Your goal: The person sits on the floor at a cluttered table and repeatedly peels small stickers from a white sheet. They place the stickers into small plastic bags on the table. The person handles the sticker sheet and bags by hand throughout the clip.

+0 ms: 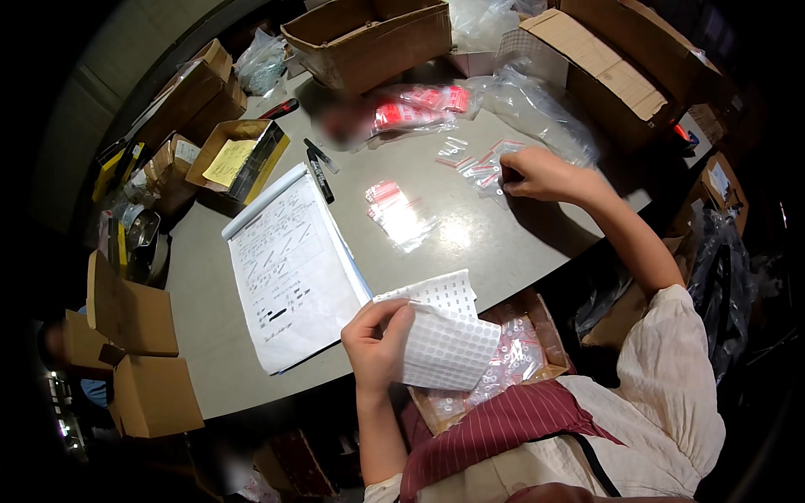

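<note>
My left hand (379, 339) pinches sheets of small round labels (449, 348) near the front edge of the table. One sheet is curled over, and dark marks show on the part behind. Over on the right, my right hand (549, 174) is closed, its fingertips down at a loose group of small clear zip bags (482, 172) with red stripes. Whatever lies between those fingers is hidden. A stack of similar red-striped bags (398, 216) shines under the light in the middle of the table. In my lap, below the labels, a cardboard box (549, 335) holds many small bags with ring-shaped pieces.
A pad of printed pages (289, 277) lies left of my left hand, with a black marker (320, 176) beside it. Red-printed packets (419, 109) and clear plastic (537, 109) lie farther back. Cardboard boxes (369, 46) stand along the far edge; an open carton (155, 390) sits at the left.
</note>
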Motion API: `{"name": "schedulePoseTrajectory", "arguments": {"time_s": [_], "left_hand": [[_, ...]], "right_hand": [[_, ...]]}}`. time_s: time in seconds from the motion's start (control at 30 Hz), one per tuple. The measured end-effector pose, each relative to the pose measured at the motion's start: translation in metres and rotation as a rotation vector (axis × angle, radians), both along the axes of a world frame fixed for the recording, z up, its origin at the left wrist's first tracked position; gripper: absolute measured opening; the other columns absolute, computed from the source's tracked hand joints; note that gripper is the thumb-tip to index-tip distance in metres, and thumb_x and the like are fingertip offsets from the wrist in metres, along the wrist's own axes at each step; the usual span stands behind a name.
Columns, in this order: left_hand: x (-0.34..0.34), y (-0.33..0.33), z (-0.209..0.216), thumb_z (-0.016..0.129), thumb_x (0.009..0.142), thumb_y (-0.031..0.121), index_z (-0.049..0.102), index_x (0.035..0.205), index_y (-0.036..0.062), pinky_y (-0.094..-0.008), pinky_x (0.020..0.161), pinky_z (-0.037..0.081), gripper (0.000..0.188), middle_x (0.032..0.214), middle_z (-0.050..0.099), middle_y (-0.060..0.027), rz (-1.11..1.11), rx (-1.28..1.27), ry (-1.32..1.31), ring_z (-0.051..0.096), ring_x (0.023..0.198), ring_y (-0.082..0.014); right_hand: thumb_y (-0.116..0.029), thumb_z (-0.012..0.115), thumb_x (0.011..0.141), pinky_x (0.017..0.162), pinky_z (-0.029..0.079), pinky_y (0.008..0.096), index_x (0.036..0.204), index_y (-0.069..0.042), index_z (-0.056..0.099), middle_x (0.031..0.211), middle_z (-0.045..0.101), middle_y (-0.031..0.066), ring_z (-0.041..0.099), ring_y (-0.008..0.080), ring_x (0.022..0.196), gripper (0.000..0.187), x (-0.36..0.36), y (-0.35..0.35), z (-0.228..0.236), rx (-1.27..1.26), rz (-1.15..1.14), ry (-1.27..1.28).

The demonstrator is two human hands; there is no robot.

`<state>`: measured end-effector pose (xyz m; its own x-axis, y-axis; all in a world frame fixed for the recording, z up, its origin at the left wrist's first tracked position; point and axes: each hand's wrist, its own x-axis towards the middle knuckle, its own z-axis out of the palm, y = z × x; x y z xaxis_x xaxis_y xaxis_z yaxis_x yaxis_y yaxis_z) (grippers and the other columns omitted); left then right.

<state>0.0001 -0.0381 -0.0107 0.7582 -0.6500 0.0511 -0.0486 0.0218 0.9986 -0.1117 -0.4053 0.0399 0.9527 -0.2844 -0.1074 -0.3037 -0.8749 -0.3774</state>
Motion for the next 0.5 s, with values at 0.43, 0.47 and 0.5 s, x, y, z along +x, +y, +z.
{"name": "schedulePoseTrajectory", "arguments": {"time_s": [0.43, 0.47, 0.5], "left_hand": [[0.000, 0.001, 0.000, 0.073, 0.087, -0.001, 0.076, 0.097, -0.0071, -0.0230, 0.072, 0.047, 0.012, 0.090, 0.070, -0.0041, 0.028, -0.046, 0.003, 0.060, 0.080, -0.0092], [0.001, 0.001, -0.001, 0.073, 0.087, -0.002, 0.075, 0.098, -0.0072, -0.0230, 0.072, 0.047, 0.012, 0.090, 0.070, -0.0041, 0.024, -0.059, 0.014, 0.060, 0.080, -0.0091], [0.001, 0.002, -0.004, 0.073, 0.087, -0.002, 0.075, 0.098, -0.0073, -0.0229, 0.073, 0.047, 0.012, 0.090, 0.070, -0.0041, 0.025, -0.070, 0.028, 0.060, 0.081, -0.0091]], "right_hand": [[-0.018, 0.074, 0.084, 0.076, 0.051, 0.0404, 0.099, 0.003, 0.065, 0.089, 0.070, 0.0184, 0.067, 0.0290, 0.084, 0.027, 0.009, 0.004, 0.000, 0.305, -0.017, -0.225], [-0.015, 0.073, 0.084, 0.076, 0.051, 0.0404, 0.100, 0.003, 0.065, 0.090, 0.070, 0.0184, 0.067, 0.0289, 0.083, 0.026, 0.011, 0.003, -0.002, 0.337, -0.006, -0.208], [-0.013, 0.072, 0.083, 0.077, 0.051, 0.0412, 0.099, 0.003, 0.064, 0.089, 0.069, 0.0192, 0.067, 0.0317, 0.084, 0.023, 0.013, 0.003, -0.006, 0.271, 0.019, -0.224]]}}
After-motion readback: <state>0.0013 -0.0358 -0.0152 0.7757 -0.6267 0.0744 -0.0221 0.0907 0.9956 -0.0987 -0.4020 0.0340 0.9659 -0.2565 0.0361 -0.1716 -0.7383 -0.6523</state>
